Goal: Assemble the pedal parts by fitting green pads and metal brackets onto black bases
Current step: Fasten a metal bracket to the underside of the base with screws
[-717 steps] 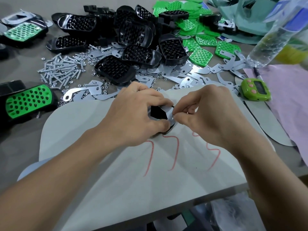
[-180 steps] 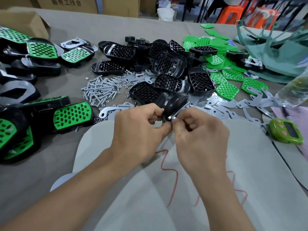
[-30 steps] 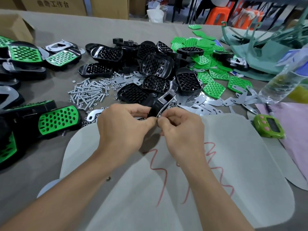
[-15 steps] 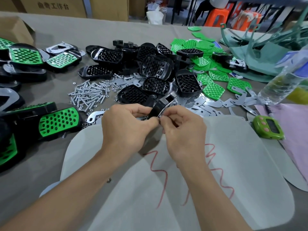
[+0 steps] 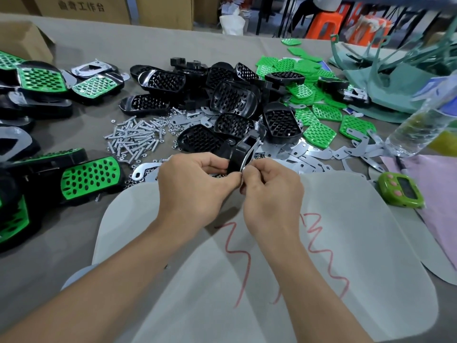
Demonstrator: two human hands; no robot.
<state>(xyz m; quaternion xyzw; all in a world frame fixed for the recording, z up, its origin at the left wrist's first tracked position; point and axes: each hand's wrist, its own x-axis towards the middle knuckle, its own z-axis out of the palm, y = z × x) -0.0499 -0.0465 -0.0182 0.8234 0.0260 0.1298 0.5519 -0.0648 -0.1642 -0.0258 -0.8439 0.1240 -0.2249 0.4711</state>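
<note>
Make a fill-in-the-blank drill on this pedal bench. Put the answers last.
The left hand grips a ____ base while the right hand pinches its metal bracket.
The loose screws lie to the ____ of that base.
The timer beside the pink cloth is ____.
The scribble on the white mat is ____.
Missing words: black, left, green, red.

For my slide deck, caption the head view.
Left hand and right hand hold a black base with a bracket over a white mat.
</note>
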